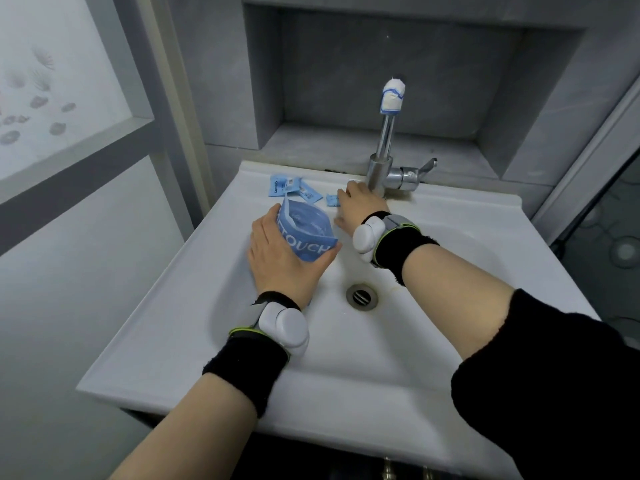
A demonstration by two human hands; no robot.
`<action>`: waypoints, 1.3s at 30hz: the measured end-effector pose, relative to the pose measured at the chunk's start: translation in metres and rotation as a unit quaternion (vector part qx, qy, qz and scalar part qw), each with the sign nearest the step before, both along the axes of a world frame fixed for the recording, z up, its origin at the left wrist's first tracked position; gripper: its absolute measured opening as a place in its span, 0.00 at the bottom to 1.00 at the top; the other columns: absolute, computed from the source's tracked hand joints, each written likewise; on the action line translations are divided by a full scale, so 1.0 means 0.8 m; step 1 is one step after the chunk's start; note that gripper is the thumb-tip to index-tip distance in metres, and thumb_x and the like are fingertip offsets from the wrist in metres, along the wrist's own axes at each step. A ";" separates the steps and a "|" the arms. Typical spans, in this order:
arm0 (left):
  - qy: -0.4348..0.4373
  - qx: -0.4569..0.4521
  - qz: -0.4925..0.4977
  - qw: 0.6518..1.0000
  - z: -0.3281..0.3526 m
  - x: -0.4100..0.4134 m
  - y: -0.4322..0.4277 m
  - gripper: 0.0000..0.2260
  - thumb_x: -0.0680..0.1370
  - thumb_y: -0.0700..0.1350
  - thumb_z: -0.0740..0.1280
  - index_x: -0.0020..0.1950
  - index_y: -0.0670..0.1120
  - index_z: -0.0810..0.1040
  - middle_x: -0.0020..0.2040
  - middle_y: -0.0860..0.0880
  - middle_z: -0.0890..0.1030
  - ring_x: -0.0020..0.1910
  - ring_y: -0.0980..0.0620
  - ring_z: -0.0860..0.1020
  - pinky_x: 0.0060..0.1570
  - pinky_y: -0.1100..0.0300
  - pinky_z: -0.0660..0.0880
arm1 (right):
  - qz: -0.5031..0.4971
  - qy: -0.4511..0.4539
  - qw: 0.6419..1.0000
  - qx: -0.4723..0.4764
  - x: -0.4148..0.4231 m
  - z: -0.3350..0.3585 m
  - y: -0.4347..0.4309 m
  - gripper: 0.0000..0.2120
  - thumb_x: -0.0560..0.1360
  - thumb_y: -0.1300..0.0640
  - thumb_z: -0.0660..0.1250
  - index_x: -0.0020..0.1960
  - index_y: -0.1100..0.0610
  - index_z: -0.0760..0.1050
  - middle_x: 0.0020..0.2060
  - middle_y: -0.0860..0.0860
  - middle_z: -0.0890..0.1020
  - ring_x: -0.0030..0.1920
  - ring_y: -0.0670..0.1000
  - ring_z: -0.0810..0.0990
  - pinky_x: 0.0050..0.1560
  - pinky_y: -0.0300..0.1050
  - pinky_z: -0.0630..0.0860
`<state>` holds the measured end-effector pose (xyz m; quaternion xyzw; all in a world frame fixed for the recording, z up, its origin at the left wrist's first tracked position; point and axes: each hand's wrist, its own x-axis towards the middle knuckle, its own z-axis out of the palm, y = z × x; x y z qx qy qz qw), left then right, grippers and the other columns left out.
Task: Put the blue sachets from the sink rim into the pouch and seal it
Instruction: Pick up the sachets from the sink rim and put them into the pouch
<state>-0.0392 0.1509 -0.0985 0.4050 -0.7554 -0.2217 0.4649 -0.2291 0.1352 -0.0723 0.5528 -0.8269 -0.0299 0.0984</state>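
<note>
Slip risk: the small sachet [331,199] lies near the sink rim's [450,202] inner edge; a fingertip nudge could slide it into the basin, toward the drain [362,296].
Miss risk: side pressure may narrow the pouch [306,233] mouth.
Left grip [280,261]: wrapped round the pouch, holding it over the basin's back-left slope.
Right grip [362,204]: wide, thumb apart, holding nothing, fingertips just beside the small sachet.
Sachets [281,184]: flat, blue, printed, scattered on the back rim left of the tap [381,168].
Pouch look: blue, glossy, mouth open, unsealed.
</note>
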 end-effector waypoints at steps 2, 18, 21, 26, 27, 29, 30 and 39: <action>-0.002 0.003 0.000 1.000 0.000 0.001 0.000 0.44 0.61 0.66 0.74 0.70 0.46 0.64 0.63 0.49 0.71 0.63 0.51 0.68 0.60 0.54 0.70 | 0.002 0.025 1.000 -0.015 -0.004 0.000 0.003 0.17 0.79 0.56 0.58 0.66 0.60 0.71 0.64 0.58 0.69 0.67 0.58 0.64 0.62 0.52 0.66; -0.012 0.041 -0.059 0.997 0.002 0.004 0.006 0.45 0.59 0.65 0.76 0.69 0.48 0.63 0.62 0.49 0.70 0.61 0.48 0.70 0.59 0.45 0.72 | -0.149 -0.340 0.848 -0.378 0.002 -0.008 0.128 0.12 0.78 0.50 0.64 0.47 0.57 0.81 0.42 0.54 0.84 0.45 0.57 0.82 0.45 0.42 0.74; -0.030 0.044 -0.088 0.995 0.000 0.004 0.008 0.45 0.58 0.66 0.75 0.69 0.50 0.63 0.62 0.50 0.70 0.61 0.48 0.71 0.59 0.44 0.72 | -0.175 -0.488 0.729 -0.447 0.009 -0.005 0.153 0.13 0.80 0.53 0.60 0.53 0.62 0.77 0.46 0.55 0.81 0.39 0.56 0.84 0.46 0.51 0.82; -0.066 0.040 -0.133 0.988 -0.006 0.000 0.009 0.46 0.57 0.67 0.76 0.68 0.52 0.63 0.62 0.51 0.70 0.61 0.49 0.72 0.60 0.49 0.72 | -0.165 -0.553 0.655 -0.488 0.023 0.001 0.184 0.12 0.80 0.55 0.60 0.55 0.62 0.75 0.34 0.47 0.79 0.28 0.48 0.82 0.33 0.41 0.81; -0.075 0.039 -0.138 0.987 -0.008 0.001 0.008 0.46 0.57 0.67 0.76 0.68 0.52 0.63 0.62 0.51 0.71 0.61 0.49 0.72 0.60 0.50 0.72 | -0.165 -0.544 0.662 -0.488 0.029 -0.003 0.186 0.11 0.79 0.55 0.61 0.53 0.62 0.76 0.32 0.48 0.79 0.26 0.46 0.81 0.34 0.41 0.80; -0.096 0.031 -0.151 0.983 -0.009 -0.001 0.013 0.46 0.57 0.67 0.76 0.68 0.52 0.63 0.62 0.51 0.71 0.61 0.49 0.72 0.60 0.50 0.72 | -0.166 -0.519 0.691 -0.475 0.036 -0.015 0.192 0.10 0.77 0.54 0.64 0.52 0.61 0.78 0.35 0.53 0.81 0.26 0.44 0.78 0.33 0.36 0.77; -0.101 0.027 -0.157 0.982 -0.008 -0.001 0.013 0.46 0.57 0.66 0.76 0.69 0.52 0.63 0.62 0.50 0.71 0.61 0.49 0.72 0.60 0.50 0.72 | -0.165 -0.506 0.709 -0.463 0.040 -0.020 0.192 0.10 0.77 0.54 0.66 0.52 0.60 0.78 0.39 0.54 0.82 0.27 0.44 0.78 0.31 0.31 0.74; -0.163 -0.037 -0.199 0.966 -0.010 -0.004 0.018 0.45 0.58 0.61 0.79 0.69 0.48 0.66 0.62 0.50 0.72 0.59 0.49 0.72 0.58 0.51 0.71 | -0.146 -0.495 0.741 -0.430 0.048 -0.027 0.190 0.13 0.72 0.56 0.73 0.54 0.58 0.78 0.46 0.53 0.82 0.47 0.53 0.82 0.51 0.55 0.80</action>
